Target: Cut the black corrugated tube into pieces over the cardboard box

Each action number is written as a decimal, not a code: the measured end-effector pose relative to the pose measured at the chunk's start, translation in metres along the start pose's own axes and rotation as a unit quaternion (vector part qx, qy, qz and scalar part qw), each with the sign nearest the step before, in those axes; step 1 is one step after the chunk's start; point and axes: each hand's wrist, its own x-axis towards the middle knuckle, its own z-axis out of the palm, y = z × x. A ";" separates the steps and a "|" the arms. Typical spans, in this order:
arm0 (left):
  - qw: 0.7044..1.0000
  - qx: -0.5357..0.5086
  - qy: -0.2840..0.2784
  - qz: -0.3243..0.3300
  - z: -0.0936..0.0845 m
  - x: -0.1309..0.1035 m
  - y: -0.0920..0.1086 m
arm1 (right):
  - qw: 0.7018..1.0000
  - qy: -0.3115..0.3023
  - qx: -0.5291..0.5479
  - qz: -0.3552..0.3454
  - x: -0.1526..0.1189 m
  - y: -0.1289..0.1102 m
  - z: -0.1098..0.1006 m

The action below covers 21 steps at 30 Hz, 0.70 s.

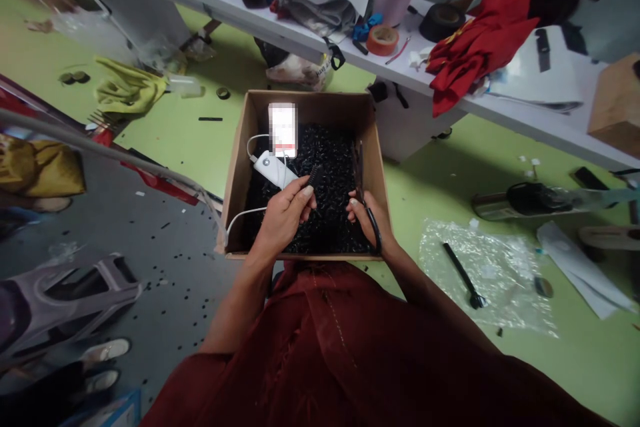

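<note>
A cardboard box stands before me, its bottom covered with many small black pieces. My left hand is closed on a small black ridged piece held between thumb and fingers above the box. At the box's right side my right hand is closed around dark scissors, whose blades point away from me along the wall. A lit phone leans in the back left of the box. Next to it lies a white device with a white cable.
A shelf with an orange tape roll and red cloth crosses behind the box. Clear plastic with a black strip lies right. A bottle lies beyond it. Another person's feet show lower left.
</note>
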 end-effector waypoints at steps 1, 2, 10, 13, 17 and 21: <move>1.000 0.018 0.002 0.003 0.002 0.004 -0.006 | 1.000 -0.004 -0.018 -0.011 0.000 -0.001 0.000; 0.999 0.046 0.005 0.009 0.004 0.008 -0.013 | 0.999 -0.008 -0.034 -0.022 0.000 -0.002 0.000; 0.954 0.282 0.027 0.095 0.006 0.022 -0.033 | 0.992 -0.071 -0.068 -0.074 0.000 0.000 0.004; 0.944 0.315 0.020 0.097 0.005 0.022 -0.034 | 0.990 -0.089 -0.071 -0.085 -0.001 0.001 0.005; 0.921 0.380 0.006 0.080 0.007 0.023 -0.035 | 0.987 -0.098 -0.093 -0.083 -0.001 0.001 0.005; 0.895 0.438 -0.001 0.083 0.009 0.023 -0.037 | 0.985 -0.100 -0.117 -0.080 0.000 0.000 0.005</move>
